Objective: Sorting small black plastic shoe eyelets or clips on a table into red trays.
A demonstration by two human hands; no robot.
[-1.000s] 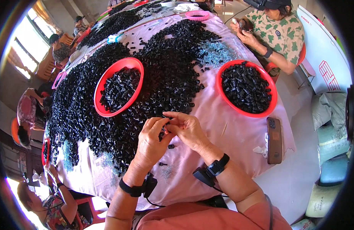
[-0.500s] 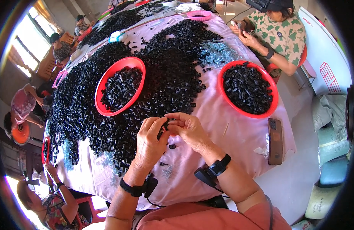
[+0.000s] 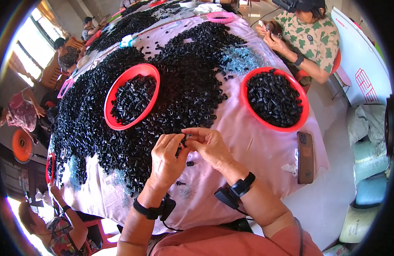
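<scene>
My left hand (image 3: 166, 155) and my right hand (image 3: 208, 146) meet over the near edge of a heap of small black plastic pieces (image 3: 186, 91). Closed fingers on both sides pinch a small black plastic piece (image 3: 180, 148), mostly hidden between them. One loose black piece (image 3: 190, 164) lies on the pink cloth just below my hands, and a thinner dark bit (image 3: 180, 183) rests nearer to me. Ahead and to the left, a red basin (image 3: 110, 114) sits tilted on the heap with black pieces inside. To the right, another red basin (image 3: 246, 104) holds more of them.
A pink cloth (image 3: 265, 164) covers the table. Clear bluish small parts (image 3: 241, 59) are piled beyond the right basin. A brown phone (image 3: 305, 158) and a thin stick (image 3: 250, 144) lie at right. Co-workers sit around; one in a patterned shirt (image 3: 312, 38) is at far right.
My hands stay together on the small piece, with only slight finger movement. At the left, a standing person has shifted a little.
</scene>
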